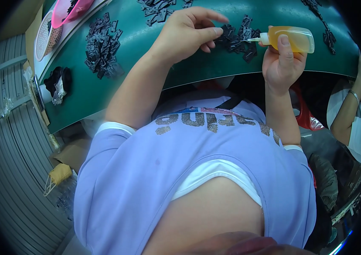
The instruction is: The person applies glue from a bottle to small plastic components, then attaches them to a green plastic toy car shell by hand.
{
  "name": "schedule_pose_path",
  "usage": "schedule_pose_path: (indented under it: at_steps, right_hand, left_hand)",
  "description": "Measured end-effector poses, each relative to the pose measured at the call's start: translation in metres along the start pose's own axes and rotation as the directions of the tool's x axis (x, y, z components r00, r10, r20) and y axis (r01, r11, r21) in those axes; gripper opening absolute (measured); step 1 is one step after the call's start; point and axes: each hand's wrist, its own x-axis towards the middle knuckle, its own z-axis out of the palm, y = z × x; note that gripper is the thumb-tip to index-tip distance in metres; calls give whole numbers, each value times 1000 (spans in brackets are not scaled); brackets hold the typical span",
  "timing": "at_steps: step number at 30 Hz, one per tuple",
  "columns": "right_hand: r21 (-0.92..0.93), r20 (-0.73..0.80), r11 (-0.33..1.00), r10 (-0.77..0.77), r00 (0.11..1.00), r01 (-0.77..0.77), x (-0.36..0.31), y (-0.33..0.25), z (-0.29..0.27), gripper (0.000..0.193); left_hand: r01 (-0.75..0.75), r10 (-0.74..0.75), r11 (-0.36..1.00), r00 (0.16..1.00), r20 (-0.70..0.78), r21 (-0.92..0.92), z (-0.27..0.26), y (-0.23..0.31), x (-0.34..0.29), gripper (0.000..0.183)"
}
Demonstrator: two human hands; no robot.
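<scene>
My right hand (283,63) is closed around a clear squeeze bottle (295,37) of amber liquid, thumb laid along its side. The bottle lies tilted on its side, and its thin needle tip (250,40) points left over a loose group of small flat black plastic pieces (245,32). At the left edge of that group is my left hand (191,32), with index finger and thumb stretched out and apart. Nothing shows between them; its other fingers are curled and partly hidden by the hand.
On the green table (142,46) lies a large heap of black pieces (103,46), with another pile (157,10) at the far edge. Pink and white baskets (46,38) stand at the far left, above a black bundle (57,83). Another person's arm (352,102) is at the right.
</scene>
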Motion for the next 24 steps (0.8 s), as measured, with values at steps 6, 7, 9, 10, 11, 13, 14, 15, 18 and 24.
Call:
schedule_pose_path:
  at_steps: [6,7,9,10,11,13,14,15,18,24]
  right_hand:
    - [-108,46,993,-35,998,40,-6,-2,5,19]
    - [-141,57,988,-61,997,68,-6,-3,6,21]
    - [-173,68,980,-83,994,94,-7,-5,7,22]
    - [-167,91,982,-74,993,88,-6,-5,7,23]
    - [-160,113,984,-65,991,83,-7,-6,7,23]
    - [-192,85,979,-57,995,73,-8,-6,9,23]
    - [-224,57,972,-53,997,65,-9,-6,10,24]
    - [-225,56,972,-52,997,63,-10,-6,8,24]
    - [-257,65,964,-54,996,69,-10,-5,6,25]
    - [-250,72,967,-40,997,57,-10,-6,5,25]
  left_hand:
    - [238,-179,940,954,241,-245,8,1,-5,22]
    - [241,-181,939,953,243,-245,9,1,-4,22]
    - [267,-197,933,940,278,-242,10,2,-5,22]
    - [270,-199,932,940,278,-243,11,2,-5,22]
    - [278,-208,932,937,282,-234,12,2,-5,22]
    - [288,-220,931,933,286,-226,13,3,-5,23]
    - [291,-222,930,932,286,-224,13,3,-5,23]
    - [293,-225,930,931,286,-223,13,3,-5,23]
    - [288,-224,935,932,286,-206,14,3,-5,23]
    - [293,-230,935,930,286,-202,14,4,-5,23]
